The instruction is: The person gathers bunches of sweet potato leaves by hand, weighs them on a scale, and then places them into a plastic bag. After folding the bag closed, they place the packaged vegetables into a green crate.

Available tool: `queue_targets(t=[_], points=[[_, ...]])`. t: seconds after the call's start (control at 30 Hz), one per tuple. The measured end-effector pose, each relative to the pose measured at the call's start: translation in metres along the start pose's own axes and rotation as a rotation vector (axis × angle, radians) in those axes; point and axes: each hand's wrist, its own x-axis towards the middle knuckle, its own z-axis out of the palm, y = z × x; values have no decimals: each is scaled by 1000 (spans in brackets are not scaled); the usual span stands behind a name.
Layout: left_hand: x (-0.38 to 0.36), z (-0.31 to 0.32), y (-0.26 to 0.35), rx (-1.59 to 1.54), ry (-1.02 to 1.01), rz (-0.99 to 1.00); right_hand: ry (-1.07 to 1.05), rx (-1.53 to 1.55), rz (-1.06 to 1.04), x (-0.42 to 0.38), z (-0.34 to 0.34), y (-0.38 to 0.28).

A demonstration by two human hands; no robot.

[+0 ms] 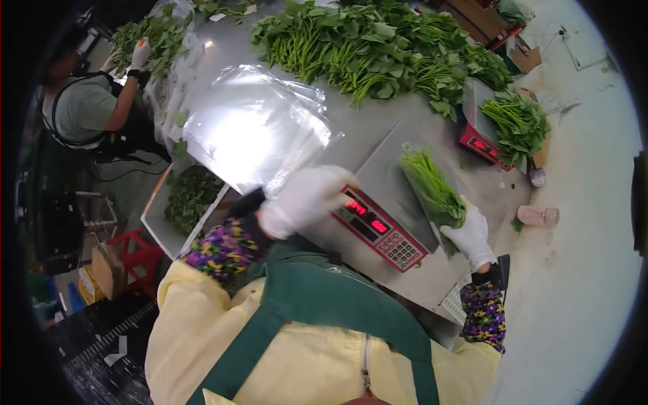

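Weighing step judged in hand — a bundle of long green leafy stems (432, 189) is clamped in the white-gloved right hand (470, 235) on the grey digital scale with red display (388, 172); the white-gloved left hand (304, 199) is blurred, its grip indeterminate, near the clear plastic bags (253, 125); next move likely calls for reading the display, then bagging.

A long grey metal counter (351, 145) runs under bright overhead glare, with pale concrete floor (580, 270) along its right edge, and a red stool (138, 253), cardboard boxes and dark crates crowding its left edge.
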Motion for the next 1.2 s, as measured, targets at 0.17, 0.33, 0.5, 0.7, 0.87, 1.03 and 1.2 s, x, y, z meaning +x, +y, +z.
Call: queue_targets(t=[0.17,0.33,0.5,0.7,0.87,1.03,1.2], points=[[-31,-37,-142,143,261,-305,54,376,-1,-1,13,0],[-12,26,-219,459,194,-469,-59,414,106,-5,-12,-91],[-42,22,-251,407,188,-385,174,399,-151,-8,20,-222],[-61,18,-251,391,121,-175,77,327,52,-16,85,-301],[-61,29,-285,164,104,-243,216,258,41,-39,112,-302],[-57,15,-284,-56,46,-301,27,107,103,-44,133,-315],[-49,38,-337,-379,-2,-520,-74,86,208,-50,126,-313]])
